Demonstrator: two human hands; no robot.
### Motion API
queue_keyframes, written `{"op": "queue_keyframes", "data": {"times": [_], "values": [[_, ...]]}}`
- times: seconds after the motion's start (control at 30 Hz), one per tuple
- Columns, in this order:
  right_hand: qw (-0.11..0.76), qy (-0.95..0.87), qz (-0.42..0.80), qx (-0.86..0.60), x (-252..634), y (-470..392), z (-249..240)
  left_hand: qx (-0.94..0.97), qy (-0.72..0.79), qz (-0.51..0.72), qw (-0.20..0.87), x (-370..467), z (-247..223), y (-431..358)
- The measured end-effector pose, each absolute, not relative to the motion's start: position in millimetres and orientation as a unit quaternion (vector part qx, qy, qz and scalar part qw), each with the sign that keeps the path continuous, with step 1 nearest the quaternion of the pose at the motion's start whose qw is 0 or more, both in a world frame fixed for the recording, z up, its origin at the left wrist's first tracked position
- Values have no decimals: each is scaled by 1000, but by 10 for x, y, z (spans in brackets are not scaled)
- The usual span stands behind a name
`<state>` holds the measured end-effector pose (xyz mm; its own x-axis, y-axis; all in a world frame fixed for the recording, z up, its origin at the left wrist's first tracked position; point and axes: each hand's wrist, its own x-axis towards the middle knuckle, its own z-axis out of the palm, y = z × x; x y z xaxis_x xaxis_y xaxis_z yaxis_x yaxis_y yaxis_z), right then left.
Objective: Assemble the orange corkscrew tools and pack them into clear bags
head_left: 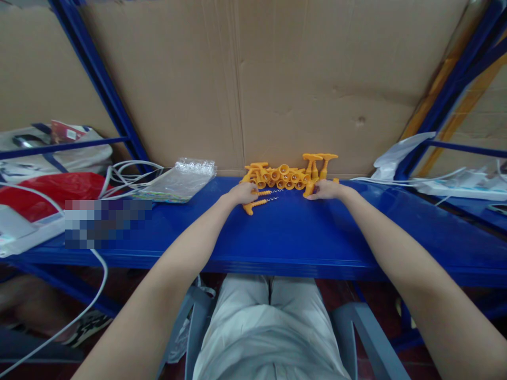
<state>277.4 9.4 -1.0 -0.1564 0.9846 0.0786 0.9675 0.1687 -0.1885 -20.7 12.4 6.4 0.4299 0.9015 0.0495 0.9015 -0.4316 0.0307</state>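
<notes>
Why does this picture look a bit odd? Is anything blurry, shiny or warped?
In the head view, fine detail on the orange pieces is soft; in the head view, blocky pixels hide something at left on the blue table; in the head view, the plastic packet glints at its far end; in the head view, the slanting blue post suggests wide-lens distortion.

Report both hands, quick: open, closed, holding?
Left hand: curled at a yellow corkscrew; firmness of grip unclear.
Right hand: at a yellow piece; whether held cannot be told.
</notes>
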Motion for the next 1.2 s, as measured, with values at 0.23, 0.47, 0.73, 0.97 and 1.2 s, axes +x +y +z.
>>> {"op": "queue_keyframes", "data": {"times": [0.23, 0.47, 0.73, 0.97, 1.2], "values": [[147, -713, 85, -680, 2691, 127, -113, -841, -540, -33, 1, -200, 60, 122], [126, -717, 68, -682, 2658, 93, -56, -843, -536, -37, -1, -207, 58, 120], [47, -733, -2, -678, 2540, -70, 150, -846, -531, -41, -4, -216, 57, 130], [37, -738, -34, -673, 2537, -96, 219, -847, -530, -42, -11, -224, 35, 162], [39, -747, -42, -662, 2543, -86, 181, -848, -527, -57, -12, -242, 1, 212]]}}
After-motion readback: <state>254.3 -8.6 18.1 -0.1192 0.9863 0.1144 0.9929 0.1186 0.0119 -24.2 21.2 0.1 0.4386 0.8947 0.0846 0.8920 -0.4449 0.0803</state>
